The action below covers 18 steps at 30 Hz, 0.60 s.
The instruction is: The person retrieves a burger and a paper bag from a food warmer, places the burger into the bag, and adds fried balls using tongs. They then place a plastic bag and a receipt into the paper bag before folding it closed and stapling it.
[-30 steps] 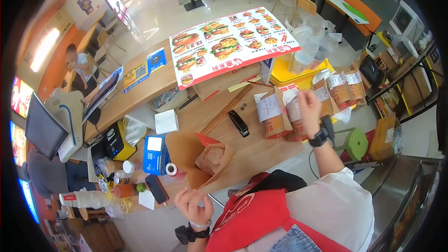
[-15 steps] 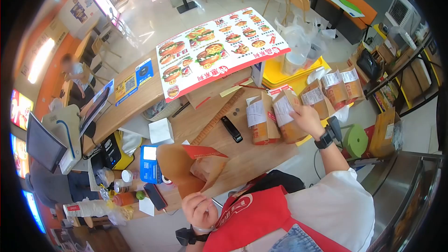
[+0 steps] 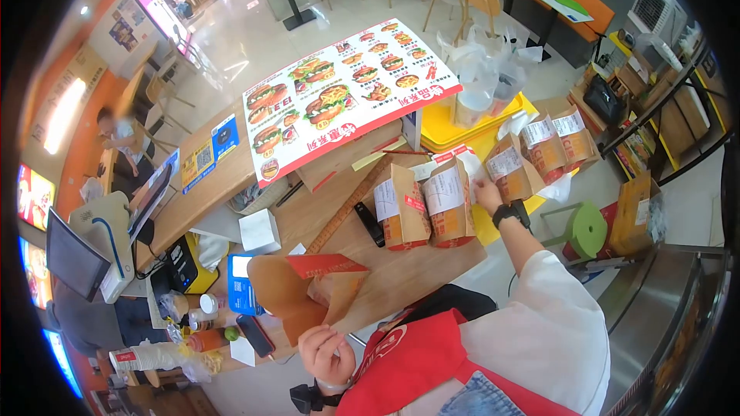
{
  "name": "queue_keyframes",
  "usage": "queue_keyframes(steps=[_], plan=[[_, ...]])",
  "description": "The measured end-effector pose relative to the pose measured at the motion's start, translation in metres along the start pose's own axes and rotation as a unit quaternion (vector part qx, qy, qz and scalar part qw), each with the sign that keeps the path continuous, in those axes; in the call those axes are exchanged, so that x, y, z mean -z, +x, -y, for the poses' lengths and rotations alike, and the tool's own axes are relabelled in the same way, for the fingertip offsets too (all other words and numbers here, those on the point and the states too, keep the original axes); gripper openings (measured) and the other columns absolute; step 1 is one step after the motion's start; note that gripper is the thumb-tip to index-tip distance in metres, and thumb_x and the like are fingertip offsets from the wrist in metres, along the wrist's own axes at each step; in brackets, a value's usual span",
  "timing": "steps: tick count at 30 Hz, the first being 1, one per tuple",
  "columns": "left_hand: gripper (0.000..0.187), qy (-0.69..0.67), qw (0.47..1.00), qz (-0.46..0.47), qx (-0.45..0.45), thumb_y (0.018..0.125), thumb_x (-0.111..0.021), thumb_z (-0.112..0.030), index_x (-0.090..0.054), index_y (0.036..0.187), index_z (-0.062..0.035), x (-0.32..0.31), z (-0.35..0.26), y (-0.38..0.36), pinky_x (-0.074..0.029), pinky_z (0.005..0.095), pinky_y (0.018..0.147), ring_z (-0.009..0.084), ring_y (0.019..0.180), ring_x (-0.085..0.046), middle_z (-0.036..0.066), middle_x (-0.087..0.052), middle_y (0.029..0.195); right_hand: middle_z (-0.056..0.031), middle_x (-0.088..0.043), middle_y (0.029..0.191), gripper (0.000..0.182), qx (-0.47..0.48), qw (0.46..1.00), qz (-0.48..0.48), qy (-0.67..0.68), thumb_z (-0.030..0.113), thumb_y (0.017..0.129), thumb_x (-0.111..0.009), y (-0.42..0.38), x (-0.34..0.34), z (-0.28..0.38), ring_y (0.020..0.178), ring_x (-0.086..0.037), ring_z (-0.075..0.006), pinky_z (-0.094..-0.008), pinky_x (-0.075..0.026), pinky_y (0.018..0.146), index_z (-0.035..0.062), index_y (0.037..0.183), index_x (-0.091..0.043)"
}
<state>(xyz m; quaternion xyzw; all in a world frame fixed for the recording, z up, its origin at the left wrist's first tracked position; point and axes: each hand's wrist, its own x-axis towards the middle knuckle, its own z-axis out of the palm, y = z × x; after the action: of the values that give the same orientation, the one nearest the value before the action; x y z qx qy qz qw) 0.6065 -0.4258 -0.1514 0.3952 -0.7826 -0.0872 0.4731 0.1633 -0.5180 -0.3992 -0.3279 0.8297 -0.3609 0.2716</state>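
My right hand [image 3: 487,197] is at the right side of a brown paper bag [image 3: 452,219] with a printed receipt, its fingers reaching forward beside the bag. A second receipt-tagged paper bag [image 3: 404,219] stands against that one on the left. Close to my body, my left hand [image 3: 327,356] has its fingers curled in, with nothing visible in them. Just above it stands a paper bag [image 3: 281,285] with its top open and a red printed flap; some wrapped contents show inside. A black stapler [image 3: 370,223] lies left of the two tagged bags.
More tagged paper bags [image 3: 512,173] stand at the right by stacked yellow trays [image 3: 478,125]. A large menu board [image 3: 347,96] covers the counter's far side. Left are a white napkin block [image 3: 260,231], phone [image 3: 255,336], bottles and stacked cups [image 3: 142,358]. A green stool [image 3: 586,229] stands at the right.
My right hand has come off the front of the tagged bag to its right side. The two tagged bags sit slightly nearer and further left. My left hand stays curled; the view has shifted.
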Motion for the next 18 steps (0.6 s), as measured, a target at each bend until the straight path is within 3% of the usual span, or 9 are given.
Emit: queue_keyframes(steps=[1, 3, 6, 9, 12, 17, 18], plan=[[0.017, 0.003, 1.0, -0.001, 0.0, 0.066, -0.054, 0.004, -0.053, 0.08, -0.0052, -0.002, -0.001, 0.002, -0.043, 0.0358, 0.068, 0.0271, 0.074, -0.052, 0.009, -0.052, 0.079, -0.0127, -0.057, 0.082, 0.022, 0.002, 1.0, 0.002, 0.001, 0.021, 0.082, -0.05, 0.003, -0.005, -0.005, 0.081, -0.056, -0.0211, -0.0349, -0.046, 0.073, 0.0008, 0.087, -0.057], [0.017, -0.005, 1.0, 0.006, -0.001, 0.066, -0.054, 0.005, -0.053, 0.079, -0.0051, -0.006, -0.004, 0.005, -0.043, 0.0354, 0.067, 0.0272, 0.073, -0.052, 0.01, -0.053, 0.078, -0.0184, -0.058, 0.085, 0.021, 0.092, 0.957, -0.113, -0.253, 0.014, 0.08, -0.048, 0.004, -0.017, -0.005, 0.08, -0.056, -0.0308, -0.0381, -0.046, 0.074, 0.0011, 0.093, -0.057], [0.018, -0.022, 1.0, 0.021, -0.001, 0.065, -0.055, 0.005, -0.053, 0.08, -0.0049, -0.012, -0.007, 0.011, -0.043, 0.0344, 0.065, 0.0266, 0.073, -0.052, 0.01, -0.053, 0.078, -0.0217, -0.058, 0.089, 0.022, 0.046, 0.963, -0.143, -0.222, 0.012, 0.08, -0.046, -0.001, -0.022, 0.009, 0.082, -0.056, -0.0374, -0.0412, -0.045, 0.074, 0.0008, 0.094, -0.058], [0.019, -0.022, 1.0, 0.004, 0.005, 0.06, -0.058, 0.003, -0.057, 0.077, -0.0062, -0.017, -0.008, 0.011, -0.045, 0.0333, 0.063, 0.0265, 0.071, -0.054, 0.009, -0.055, 0.078, -0.0236, -0.058, 0.09, 0.021, -0.005, 0.977, -0.061, -0.205, 0.015, 0.079, -0.045, -0.005, -0.017, 0.02, 0.087, -0.056, -0.0362, -0.0425, -0.044, 0.073, 0.0003, 0.085, -0.06], [0.02, -0.008, 1.0, -0.007, -0.009, 0.06, -0.059, 0.003, -0.057, 0.078, -0.0062, -0.019, -0.008, 0.013, -0.046, 0.0328, 0.062, 0.026, 0.071, -0.055, 0.008, -0.055, 0.078, -0.0202, -0.056, 0.086, 0.015, 0.097, 0.966, -0.175, -0.162, 0.008, 0.074, -0.051, -0.001, -0.025, 0.002, 0.081, -0.054, -0.0366, -0.0415, -0.043, 0.072, 0.0016, 0.086, -0.056], [0.02, -0.048, 0.998, -0.007, -0.04, 0.06, -0.061, 0.003, -0.058, 0.078, -0.0063, -0.016, -0.014, 0.021, -0.046, 0.0323, 0.061, 0.0245, 0.068, -0.056, 0.008, -0.056, 0.076, -0.0175, -0.05, 0.092, 0.009, 0.127, 0.957, -0.216, -0.149, 0.008, 0.075, -0.051, -0.067, 0.023, 0.096, 0.083, -0.052, -0.0371, -0.0422, -0.043, 0.069, 0.0036, 0.083, -0.048], [0.02, -0.069, 0.996, 0.001, -0.056, 0.06, -0.061, 0.002, -0.059, 0.078, -0.0063, -0.017, -0.014, 0.022, -0.046, 0.0318, 0.06, 0.024, 0.067, -0.056, 0.007, -0.057, 0.076, -0.0165, -0.05, 0.092, 0.007, 0.167, 0.949, -0.237, -0.121, 0.006, 0.075, -0.052, -0.076, 0.031, 0.105, 0.082, -0.052, -0.0358, -0.0407, -0.043, 0.067, 0.0035, 0.081, -0.048]])
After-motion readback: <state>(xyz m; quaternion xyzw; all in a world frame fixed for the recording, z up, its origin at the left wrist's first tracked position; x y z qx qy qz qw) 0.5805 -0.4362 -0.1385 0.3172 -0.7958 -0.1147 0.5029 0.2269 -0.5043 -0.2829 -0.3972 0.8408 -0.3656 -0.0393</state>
